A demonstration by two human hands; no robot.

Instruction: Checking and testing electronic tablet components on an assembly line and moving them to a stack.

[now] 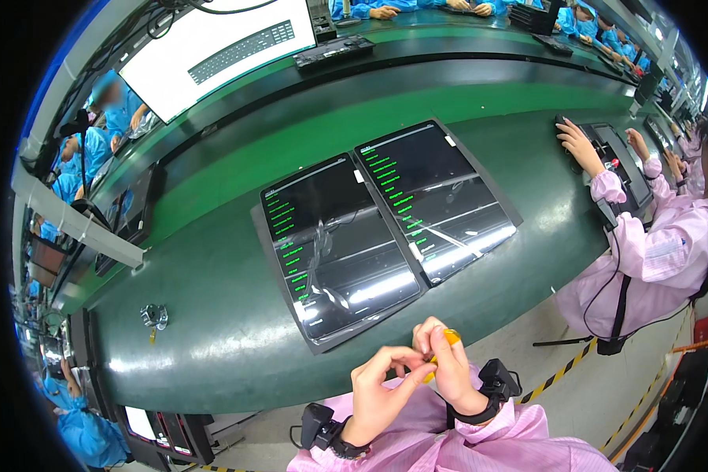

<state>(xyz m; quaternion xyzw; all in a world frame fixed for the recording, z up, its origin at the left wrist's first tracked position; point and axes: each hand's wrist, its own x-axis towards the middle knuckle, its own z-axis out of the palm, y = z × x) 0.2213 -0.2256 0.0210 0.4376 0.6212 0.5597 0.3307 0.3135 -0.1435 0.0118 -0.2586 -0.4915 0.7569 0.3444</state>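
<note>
My left hand and my right hand meet in front of the table's near edge. The left thumb and fingers pinch at a small yellow piece, which lies against the right hand's fingers. Another glossy yellow-orange cover sits on a right fingertip, resembling a finger cot. The right fingers are curled together, and what is between them is hidden. Just beyond my hands, two tablets lie side by side on dark sheets, their black screens showing green text lists. Clear film wrinkles over both.
A small clear-and-silver bundle lies on the green table at left. At right, a co-worker in pink handles a black device. A metal post and a monitor stand at far left. Workers in blue sit beyond.
</note>
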